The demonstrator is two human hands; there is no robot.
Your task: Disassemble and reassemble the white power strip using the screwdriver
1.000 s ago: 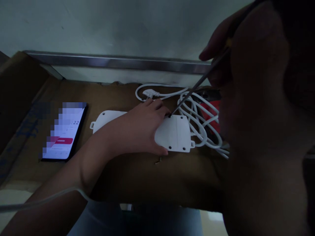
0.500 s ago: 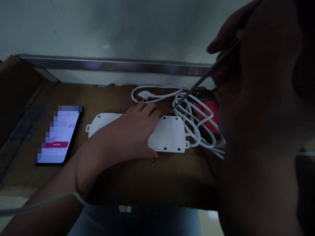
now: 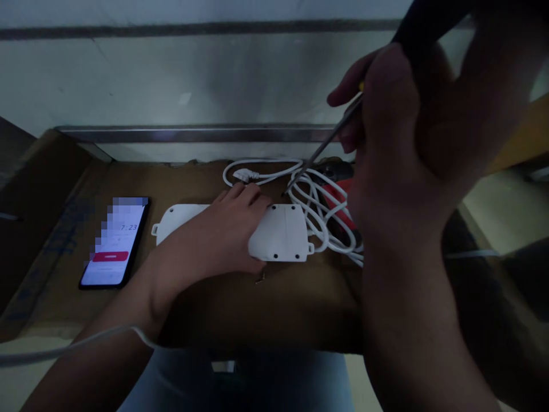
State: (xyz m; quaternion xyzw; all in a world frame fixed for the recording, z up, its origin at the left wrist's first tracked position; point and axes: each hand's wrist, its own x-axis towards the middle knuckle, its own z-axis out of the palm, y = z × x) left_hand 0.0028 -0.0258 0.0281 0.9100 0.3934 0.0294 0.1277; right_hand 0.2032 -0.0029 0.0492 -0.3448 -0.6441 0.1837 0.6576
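Note:
My left hand (image 3: pixel 223 232) is closed across the middle of a white power strip (image 3: pixel 283 232), with the fingers over its far edge and the thumb at the near edge. The strip lies with its screw-holed back up. My right hand (image 3: pixel 392 126) grips a screwdriver (image 3: pixel 319 151) whose dark handle rises to the top right. Its long shaft slants down to the left, and the tip sits just beyond the strip's far edge, near a corner hole. Small screws (image 3: pixel 260 278) lie close to my left thumb.
The strip's coiled white cable (image 3: pixel 319 229) is heaped at the right, with its plug (image 3: pixel 244 174) behind my left hand. A red and black object (image 3: pixel 338 200) is partly under the coils. A lit phone (image 3: pixel 114 254) lies left on the cardboard (image 3: pixel 189 171). A wall stands behind.
The view has shifted, so more of my right hand shows. The screwdriver tip has lifted slightly off beyond the strip's far edge. My left hand stays on the power strip.

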